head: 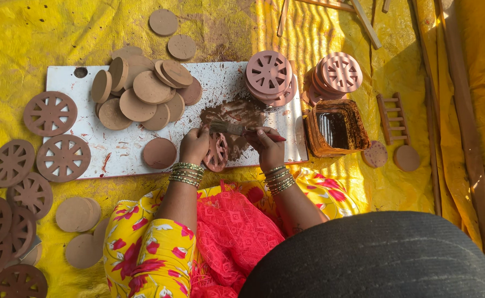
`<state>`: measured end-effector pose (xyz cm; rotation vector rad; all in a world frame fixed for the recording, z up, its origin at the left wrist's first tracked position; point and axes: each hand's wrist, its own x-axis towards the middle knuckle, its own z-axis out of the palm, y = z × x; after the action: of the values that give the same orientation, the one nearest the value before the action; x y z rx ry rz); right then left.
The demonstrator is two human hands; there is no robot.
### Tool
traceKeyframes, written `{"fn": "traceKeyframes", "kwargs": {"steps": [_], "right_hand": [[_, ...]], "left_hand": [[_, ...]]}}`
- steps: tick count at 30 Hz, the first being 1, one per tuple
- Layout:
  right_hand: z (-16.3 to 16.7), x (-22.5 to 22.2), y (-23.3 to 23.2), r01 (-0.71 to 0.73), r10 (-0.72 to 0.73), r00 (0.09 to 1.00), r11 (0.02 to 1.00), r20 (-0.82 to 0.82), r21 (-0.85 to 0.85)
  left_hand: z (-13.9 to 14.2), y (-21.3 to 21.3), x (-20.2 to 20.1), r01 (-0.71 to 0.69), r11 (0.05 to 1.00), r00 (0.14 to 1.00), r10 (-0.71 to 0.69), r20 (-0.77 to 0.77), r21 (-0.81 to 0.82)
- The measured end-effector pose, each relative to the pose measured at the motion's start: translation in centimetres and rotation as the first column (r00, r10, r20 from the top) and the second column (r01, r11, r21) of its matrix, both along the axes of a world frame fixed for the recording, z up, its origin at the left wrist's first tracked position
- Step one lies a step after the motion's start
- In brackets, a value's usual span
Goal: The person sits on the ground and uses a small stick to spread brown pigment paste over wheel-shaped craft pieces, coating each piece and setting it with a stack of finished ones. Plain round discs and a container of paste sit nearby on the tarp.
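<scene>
1. A clay wheel disc with cut-out spokes is standing on edge at the near rim of the white board, wet and reddish, between the two hands.
2. The left hand is closing around the disc's left side, fingers curled over its top edge, holding it upright.
3. The right hand is gripping a paintbrush with a red handle tip; the brush is lying nearly level, its bristles pointing toward 9 o'clock and touching the top of the disc.
4. A brown smear of slip is spreading over the board at 12 o'clock from the disc.
5. Two stacks of painted pinkish wheels are sitting beyond: one at 1 o'clock on the board, another at 2 o'clock on the yellow sheet.
6. A square stained paint tub is standing at 3 o'clock, just beside the board's right edge.
7. A plain round clay disc is lying flat at 9 o'clock, near the left hand.
8. A heap of plain clay discs is piling up at 10 o'clock on the board.
9. Darker spoked wheels are lying flat at 9 o'clock, across the board's left end and the sheet.
10. A small clay ladder is lying well apart at 3 o'clock.
</scene>
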<state>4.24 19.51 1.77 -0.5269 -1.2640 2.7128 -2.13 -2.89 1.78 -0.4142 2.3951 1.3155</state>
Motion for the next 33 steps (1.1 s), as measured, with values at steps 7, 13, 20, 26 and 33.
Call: {"fn": "traceKeyframes", "kwargs": {"steps": [7, 13, 20, 26, 33], "right_hand": [[0.3, -0.8, 0.8, 0.08, -0.091, 0.983, 0.994, 0.161, 0.071], [1.0, -0.8, 0.7, 0.095, -0.092, 0.992, 0.995, 0.083, -0.037], [0.7, -0.8, 0.4, 0.053, -0.049, 0.996, 0.997, 0.074, -0.06], [0.8, -0.9, 0.9, 0.082, -0.081, 0.994, 0.997, 0.069, -0.004], [0.6, -0.1, -0.1, -0.018, 0.011, 0.997, 0.995, -0.07, -0.102]], "left_hand": [[0.8, 0.9, 0.4, 0.058, 0.987, 0.968, -0.018, -0.25, 0.151], [1.7, 0.3, 0.4, 0.005, 1.0, 0.994, -0.006, -0.113, -0.004], [1.3, 0.7, 0.7, 0.042, 0.987, 0.982, -0.011, -0.191, 0.158], [1.5, 0.3, 0.3, 0.026, 0.999, 0.982, -0.03, -0.187, -0.024], [0.4, 0.5, 0.6, 0.084, 0.978, 0.947, -0.019, -0.32, 0.19]]}}
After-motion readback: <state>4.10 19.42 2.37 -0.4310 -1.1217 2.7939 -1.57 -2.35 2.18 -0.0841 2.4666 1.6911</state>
